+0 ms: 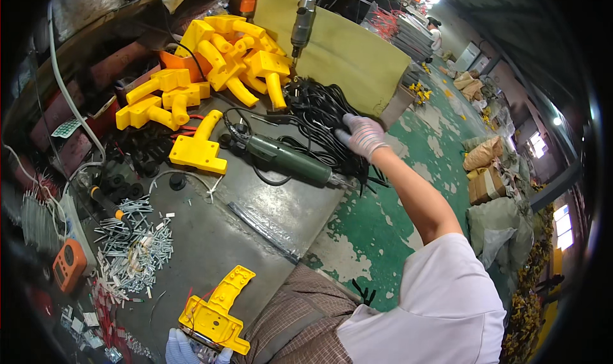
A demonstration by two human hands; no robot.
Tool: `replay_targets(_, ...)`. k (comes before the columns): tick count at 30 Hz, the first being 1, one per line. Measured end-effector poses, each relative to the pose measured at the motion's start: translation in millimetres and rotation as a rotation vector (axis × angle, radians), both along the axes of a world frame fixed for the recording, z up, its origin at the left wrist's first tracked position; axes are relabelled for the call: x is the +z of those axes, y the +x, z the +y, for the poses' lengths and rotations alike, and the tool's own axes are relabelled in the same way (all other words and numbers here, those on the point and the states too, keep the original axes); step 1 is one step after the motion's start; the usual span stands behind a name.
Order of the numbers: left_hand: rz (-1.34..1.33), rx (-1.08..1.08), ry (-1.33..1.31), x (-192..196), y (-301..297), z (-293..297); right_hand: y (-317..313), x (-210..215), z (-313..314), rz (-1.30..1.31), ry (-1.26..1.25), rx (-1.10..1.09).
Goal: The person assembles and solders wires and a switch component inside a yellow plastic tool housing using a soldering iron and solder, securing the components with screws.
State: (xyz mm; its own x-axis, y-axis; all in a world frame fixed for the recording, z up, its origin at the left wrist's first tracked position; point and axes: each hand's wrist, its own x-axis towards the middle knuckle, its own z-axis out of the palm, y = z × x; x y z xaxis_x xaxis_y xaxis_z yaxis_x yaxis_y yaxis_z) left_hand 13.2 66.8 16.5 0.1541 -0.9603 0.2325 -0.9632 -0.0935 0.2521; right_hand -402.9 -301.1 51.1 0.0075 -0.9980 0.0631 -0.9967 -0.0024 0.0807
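Left hand (181, 349) — grip clamped on yellow shell (216, 319) | right hand (365, 137) — at black cables (319, 112), grip unclear

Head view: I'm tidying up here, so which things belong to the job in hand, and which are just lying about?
Seemingly in the job:
- open yellow shell, held in the left hand
- black cables, at the right hand
- silver screws, probably

Seemingly just lying about, untouched:
- green cylindrical tool
- orange meter
- tan sack
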Motion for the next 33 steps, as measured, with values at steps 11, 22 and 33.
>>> replay_targets(11,0.071,0.022,-0.226,30.3,-5.0,5.0,23.4,105.3,-60.3,-0.91,-0.075,-0.067)
replay_targets(22,1.393,-0.71,0.229,54.7,-74.6,-41.9,146.0,161.6,19.5,-2.113,0.34,0.379)
replay_targets(33,2.2,-0.184,-0.466,51.8,-72.6,-61.4,179.1,40.3,147.7,-2.4,0.993,-0.037)
